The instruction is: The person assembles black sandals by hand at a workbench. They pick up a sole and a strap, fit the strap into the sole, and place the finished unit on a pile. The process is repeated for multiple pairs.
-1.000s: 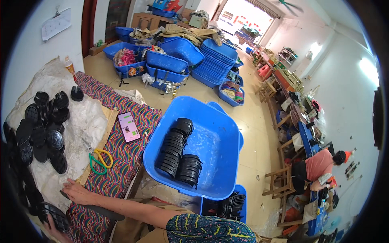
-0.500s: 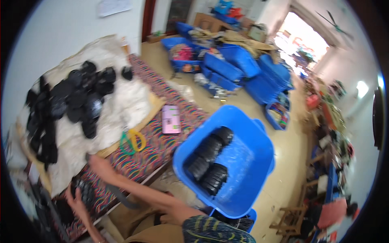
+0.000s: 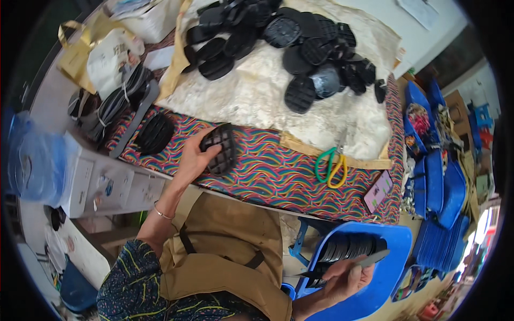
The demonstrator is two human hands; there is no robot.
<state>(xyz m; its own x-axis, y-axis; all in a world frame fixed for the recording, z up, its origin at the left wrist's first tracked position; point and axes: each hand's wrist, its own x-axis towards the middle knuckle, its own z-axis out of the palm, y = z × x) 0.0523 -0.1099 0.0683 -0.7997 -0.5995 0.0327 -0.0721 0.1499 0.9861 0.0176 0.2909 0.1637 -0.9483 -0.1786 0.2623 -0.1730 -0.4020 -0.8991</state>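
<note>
left fingers point(image 3: 212, 152) pinch one black sole point(image 3: 223, 156), right fingers point(image 3: 355, 274) one dark strip point(image 3: 375, 258).

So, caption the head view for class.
Left hand holds a gridded black piece; right hand, by a blue tub, a grey strip.

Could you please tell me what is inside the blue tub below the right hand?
Packed black pieces lie inside the blue tub; the right hand covers part of it, hiding whatever lies beneath.
</note>
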